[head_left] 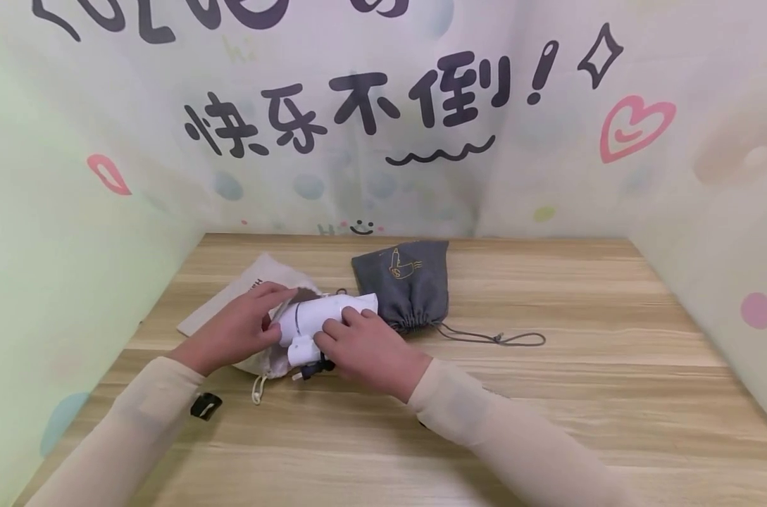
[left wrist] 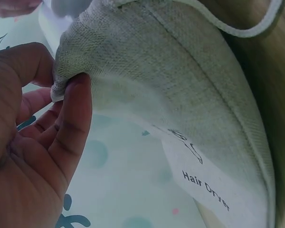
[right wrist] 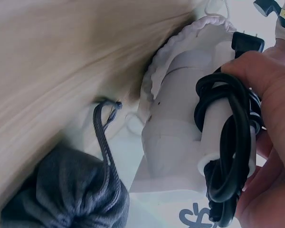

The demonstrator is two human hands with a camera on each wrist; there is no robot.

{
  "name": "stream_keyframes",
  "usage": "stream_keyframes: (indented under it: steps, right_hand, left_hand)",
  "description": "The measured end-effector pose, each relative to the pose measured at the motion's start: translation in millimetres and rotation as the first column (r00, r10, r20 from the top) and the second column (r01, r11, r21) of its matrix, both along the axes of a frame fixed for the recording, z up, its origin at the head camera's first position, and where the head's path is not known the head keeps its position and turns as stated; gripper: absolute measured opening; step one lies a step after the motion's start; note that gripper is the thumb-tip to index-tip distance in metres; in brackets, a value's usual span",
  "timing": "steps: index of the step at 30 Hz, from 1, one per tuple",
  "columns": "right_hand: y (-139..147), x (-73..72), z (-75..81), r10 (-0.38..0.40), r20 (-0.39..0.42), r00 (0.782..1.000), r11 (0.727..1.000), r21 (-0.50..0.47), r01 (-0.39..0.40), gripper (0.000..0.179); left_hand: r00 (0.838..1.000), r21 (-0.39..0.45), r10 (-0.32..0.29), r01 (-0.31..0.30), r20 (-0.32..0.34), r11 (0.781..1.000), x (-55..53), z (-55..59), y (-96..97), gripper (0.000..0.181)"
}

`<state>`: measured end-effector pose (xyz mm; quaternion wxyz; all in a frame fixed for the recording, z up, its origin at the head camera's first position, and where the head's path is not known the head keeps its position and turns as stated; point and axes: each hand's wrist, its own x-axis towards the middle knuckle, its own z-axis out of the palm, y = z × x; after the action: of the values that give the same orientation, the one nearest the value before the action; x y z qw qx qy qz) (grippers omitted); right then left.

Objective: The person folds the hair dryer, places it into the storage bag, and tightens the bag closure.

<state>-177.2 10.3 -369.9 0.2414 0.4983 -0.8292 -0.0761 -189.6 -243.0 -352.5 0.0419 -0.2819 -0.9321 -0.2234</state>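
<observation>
A white hair dryer (head_left: 329, 315) lies with one end inside the mouth of a beige drawstring bag (head_left: 256, 269). In the left wrist view, the bag's label (left wrist: 206, 190) reads "Hair Dryer". My left hand (head_left: 237, 329) pinches the rim of the bag's opening between thumb and fingers. My right hand (head_left: 375, 352) grips the dryer by its folded handle, where a black cord (right wrist: 232, 137) is wound. The black plug (right wrist: 247, 42) sticks out near the bag's gathered edge. The dryer's inner end is hidden in the bag.
A dark grey drawstring pouch (head_left: 415, 282) lies just behind the right hand, its cord (head_left: 516, 343) trailing right. A small black object (head_left: 206, 405) sits near my left forearm. Printed cloth walls (head_left: 332, 204) bound the wooden table (head_left: 586, 394) at back and sides.
</observation>
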Motion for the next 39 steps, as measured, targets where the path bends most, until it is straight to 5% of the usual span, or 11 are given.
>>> stream_keyframes:
  steps: [8, 22, 29, 39]
  right_hand:
    - [-7.4, -3.9, 1.8, -0.062, 0.136, 0.989, 0.995, -0.075, 0.072, 0.027]
    - [-23.0, -10.5, -9.0, -0.131, 0.131, 0.983, 0.978, -0.146, 0.15, 0.033]
    - [-23.7, -12.2, -12.1, -0.155, 0.148, 0.977, 0.974, -0.14, 0.175, 0.032]
    - [-29.8, -12.4, -15.6, -0.101, 0.153, 0.983, 0.985, -0.126, 0.121, 0.035]
  left_hand:
    - [1.0, 0.024, -0.003, 0.003, 0.017, 1.0, -1.1, -0.9, 2.6, 0.056]
    - [0.999, 0.033, -0.038, 0.038, -0.003, 0.999, 0.0, 2.9, 10.4, 0.056]
    - [0.998, 0.028, -0.033, 0.032, 0.053, 0.999, 2.5, 9.9, 9.1, 0.057]
    - [0.997, 0.08, -0.039, 0.034, 0.063, 0.996, 1.8, 11.0, 17.5, 0.055]
